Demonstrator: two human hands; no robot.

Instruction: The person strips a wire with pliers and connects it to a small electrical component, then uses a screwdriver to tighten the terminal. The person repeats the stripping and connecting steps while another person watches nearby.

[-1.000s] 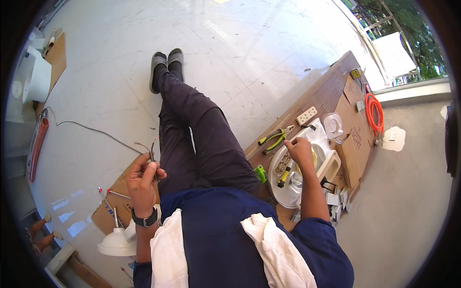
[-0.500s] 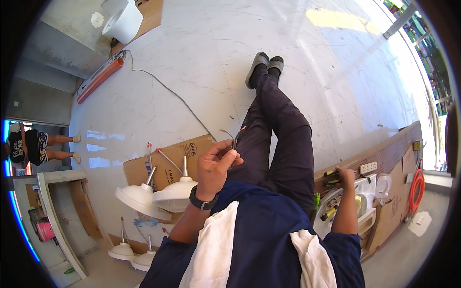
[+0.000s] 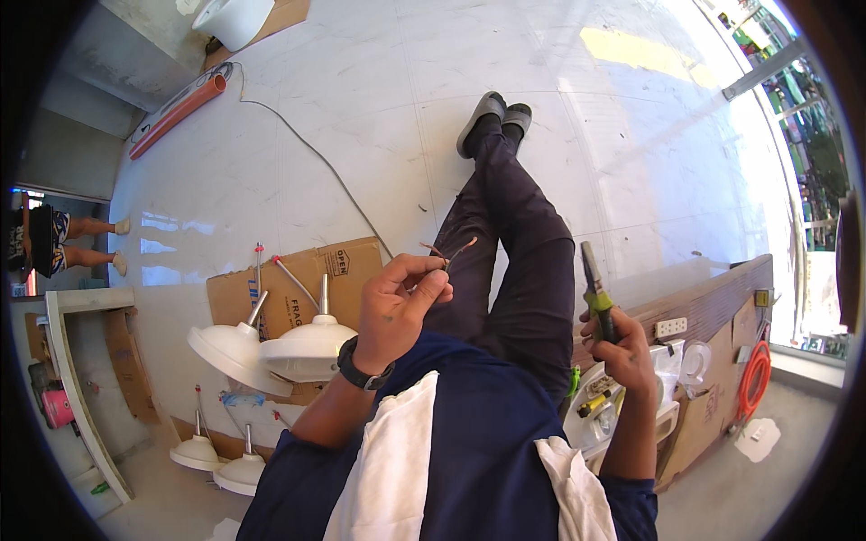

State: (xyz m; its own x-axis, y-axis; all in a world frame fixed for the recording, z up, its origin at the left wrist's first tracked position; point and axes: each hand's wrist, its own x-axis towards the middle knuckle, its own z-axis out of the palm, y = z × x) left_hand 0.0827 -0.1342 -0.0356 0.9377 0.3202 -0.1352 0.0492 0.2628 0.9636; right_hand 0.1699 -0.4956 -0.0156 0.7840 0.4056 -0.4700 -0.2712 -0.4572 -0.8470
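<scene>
My left hand (image 3: 399, 302) is raised over my lap and pinches the end of a thin grey cable (image 3: 307, 149), whose bared wire tips fan out above the fingers. The cable trails away over the white floor to the far left. My right hand (image 3: 621, 347) grips green-and-yellow-handled pliers (image 3: 593, 290), the jaws pointing up and away from me. I sit with my dark-trousered legs stretched out and crossed at the ankles.
White dome lamp fixtures (image 3: 271, 347) with stems lie on flattened cardboard (image 3: 298, 279) at my left. On my right, a white tray (image 3: 595, 419) of tools, a power strip (image 3: 671, 326) and an orange coil (image 3: 754, 383). An orange pipe (image 3: 176, 113) lies far left. Another person's legs (image 3: 77, 243) stand left.
My right hand has lifted out of the tray and now holds the pliers upright. My left hand has stayed on the wire end while the view swung left and then steadied.
</scene>
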